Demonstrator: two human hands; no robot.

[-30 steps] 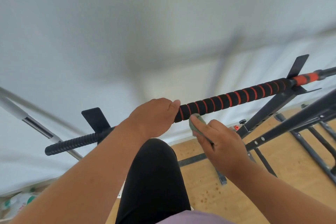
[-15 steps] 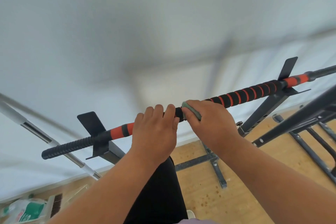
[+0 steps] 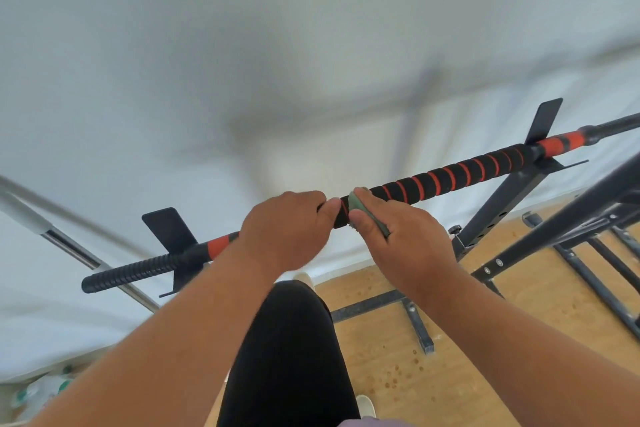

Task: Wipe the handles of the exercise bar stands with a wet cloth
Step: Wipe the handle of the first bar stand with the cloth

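Note:
A long bar [image 3: 450, 178] wrapped in black foam with red spiral stripes lies across two black stand cradles, running from lower left to upper right. My left hand [image 3: 287, 232] grips the bar near its middle, fingers curled over the top. Right beside it, my right hand [image 3: 401, 236] wraps a small grey-green cloth [image 3: 360, 206] around the foam handle, thumb below and fingers over the top. Most of the cloth is hidden under my fingers.
The left stand cradle [image 3: 169, 229] and the right stand upright [image 3: 502, 204] hold the bar. More black frame tubes [image 3: 571, 229] stand at right on a wooden floor [image 3: 467, 340]. A white wall is behind, a silver pole [image 3: 69, 246] at left, my black-clad leg [image 3: 287, 350] below.
My right hand came up from below the bar to wrap the cloth over the foam beside my left hand. My left hand has kept its grip on the bar.

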